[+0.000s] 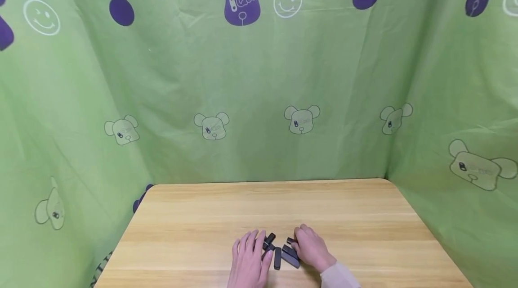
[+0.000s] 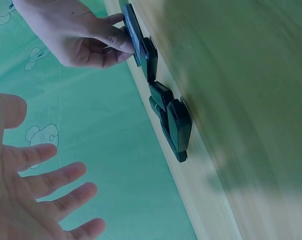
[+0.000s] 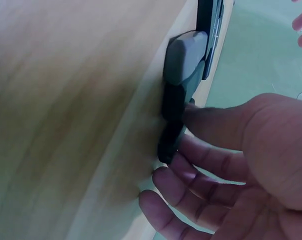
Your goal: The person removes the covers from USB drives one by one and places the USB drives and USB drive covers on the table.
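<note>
Several small black oblong pieces lie in a loose cluster on the wooden table; their exact kind is unclear. My right hand pinches a black piece between thumb and fingers at the cluster's right side. Beside it lie a longer dark grey piece and other black ones, close together. The left hand is over the cluster's left edge, fingers spread and holding nothing, as the left wrist view shows. Near its fingertips, black pieces lie crossed, one with a thin pale band. The left hand partly hides some pieces.
A green curtain printed with bear heads and smiley faces hangs behind the table and along both sides. The table's back edge meets the curtain, and its surface stretches beyond the hands. A pale sleeve covers the right forearm.
</note>
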A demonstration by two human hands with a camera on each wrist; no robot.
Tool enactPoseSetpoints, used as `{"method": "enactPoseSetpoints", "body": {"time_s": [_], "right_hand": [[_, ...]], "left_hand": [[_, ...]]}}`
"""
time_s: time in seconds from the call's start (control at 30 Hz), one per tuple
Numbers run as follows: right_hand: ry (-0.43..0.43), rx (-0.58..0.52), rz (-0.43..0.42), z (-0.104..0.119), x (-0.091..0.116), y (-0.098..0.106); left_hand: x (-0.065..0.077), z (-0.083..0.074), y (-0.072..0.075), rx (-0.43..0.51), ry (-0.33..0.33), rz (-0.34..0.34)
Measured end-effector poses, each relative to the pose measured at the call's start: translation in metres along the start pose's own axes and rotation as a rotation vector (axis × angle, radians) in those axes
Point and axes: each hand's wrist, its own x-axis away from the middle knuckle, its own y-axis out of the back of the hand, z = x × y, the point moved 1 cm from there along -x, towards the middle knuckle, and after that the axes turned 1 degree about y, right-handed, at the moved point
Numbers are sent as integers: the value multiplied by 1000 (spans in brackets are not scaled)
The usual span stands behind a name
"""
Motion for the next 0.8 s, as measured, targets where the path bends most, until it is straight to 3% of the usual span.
{"method": "enactPoseSetpoints", "body": {"time_s": [0.2, 0.5, 0.6, 0.8], "right_hand": [[-16, -31, -8, 1, -2, 6], [-12, -211, -137, 6, -15, 38], [-14, -319, -187, 10, -20, 48], [-98, -617, -219, 26, -24, 67]], "left_hand": [[-3, 3, 2, -2, -5, -25], [-12, 4, 9, 39, 23, -21], [-19, 4, 11, 76, 28, -33], [-43, -2, 21, 200, 16, -91]]}}
